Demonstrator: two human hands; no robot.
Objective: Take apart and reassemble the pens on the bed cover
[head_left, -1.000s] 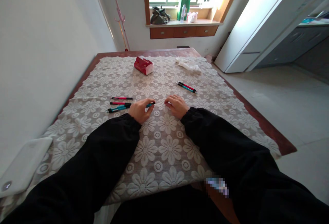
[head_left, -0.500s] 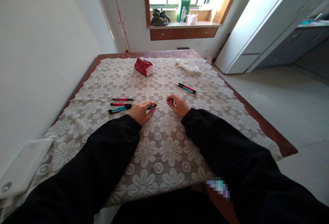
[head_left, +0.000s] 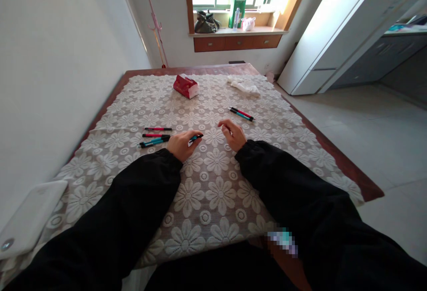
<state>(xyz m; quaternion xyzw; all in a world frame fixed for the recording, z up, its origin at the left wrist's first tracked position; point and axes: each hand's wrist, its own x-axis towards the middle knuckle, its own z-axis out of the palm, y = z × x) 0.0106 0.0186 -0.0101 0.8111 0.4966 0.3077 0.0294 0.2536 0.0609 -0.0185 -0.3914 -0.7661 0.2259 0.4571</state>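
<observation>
My left hand (head_left: 182,145) is closed around a teal and black pen (head_left: 196,138), whose dark end pokes out past the fingertips. Beside that hand's wrist lie a thin red and black pen (head_left: 158,129), another red and black pen (head_left: 153,135) and teal pens (head_left: 155,142), partly overlapped by the hand. To the right, my right hand (head_left: 234,136) hovers at or on the cloth with its index finger loosely bent and the thumb apart; nothing shows in it. Beyond it a red pen (head_left: 243,113) and a teal pen (head_left: 240,115) lie side by side.
A flowered lace cloth (head_left: 218,193) covers the wooden table. Toward the far edge lie a red tissue pack (head_left: 185,86) and a crumpled white tissue or cloth (head_left: 245,87). A white rectangular device (head_left: 31,217) rests at the near left, by the wall.
The index finger of my right hand has straightened a little away from the thumb, and the hand has shifted slightly. My left hand keeps its hold on the pen.
</observation>
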